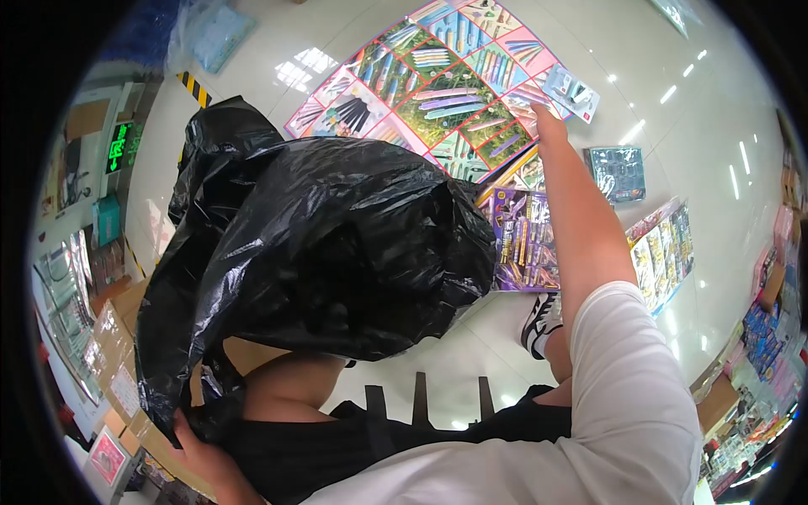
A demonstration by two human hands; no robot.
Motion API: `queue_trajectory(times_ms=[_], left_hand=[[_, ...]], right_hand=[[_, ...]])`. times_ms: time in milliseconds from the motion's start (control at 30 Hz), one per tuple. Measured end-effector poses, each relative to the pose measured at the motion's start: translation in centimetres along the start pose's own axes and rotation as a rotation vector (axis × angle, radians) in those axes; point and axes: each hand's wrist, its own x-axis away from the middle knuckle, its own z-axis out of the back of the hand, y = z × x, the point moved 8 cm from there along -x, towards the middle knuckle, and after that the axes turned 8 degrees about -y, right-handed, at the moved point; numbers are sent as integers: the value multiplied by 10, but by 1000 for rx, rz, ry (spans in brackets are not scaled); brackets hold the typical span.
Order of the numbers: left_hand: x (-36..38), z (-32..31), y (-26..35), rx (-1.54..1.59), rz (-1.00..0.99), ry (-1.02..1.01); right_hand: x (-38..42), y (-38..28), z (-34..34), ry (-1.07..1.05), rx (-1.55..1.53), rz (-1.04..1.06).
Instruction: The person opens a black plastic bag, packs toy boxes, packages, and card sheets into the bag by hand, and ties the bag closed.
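A large black plastic bag (362, 244) spreads across the middle, bunched and creased. My left hand (202, 459) grips its lower left edge, fingers closed on the plastic. My right hand (549, 128) reaches far forward to the near right edge of a big printed sheet (459, 93) with pictures of pens in red-lined panels. Its fingers look curled, but their tips are hidden. Beside it, a small pale pack (572, 91) overlaps the sheet's right corner. Below my forearm lies a purple pack of pens (526, 240), partly covered by the bag.
A dark boxed pack (616, 172) and a yellow-and-white printed pack (663, 252) lie on the shiny tiled floor to the right. Cardboard boxes (122, 353) stand at left. A blue wrapped packet (220, 38) lies at the far left. Goods-filled shelves (770, 337) line the right side.
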Motion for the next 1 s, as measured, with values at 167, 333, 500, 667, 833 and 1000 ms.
queue_trajectory(times_ms=[167,333,500,667,833,1000], left_hand=[[12,-10,5,-4,-8,-34],[16,-18,13,-13,-37,-53],[16,-15,5,-50,-59,-89],[23,-17,4,-19,-49,-70],[29,-24,7,-4,-72,-65],[39,-35,15,5,-28,-63]], right_hand=[[6,20,-4,163,-115,-140],[41,41,-33,-51,44,-265],[37,73,-43,37,189,-279],[99,28,-32,183,380,-275],[86,53,-26,281,314,-72],[76,66,-25,137,209,-19]])
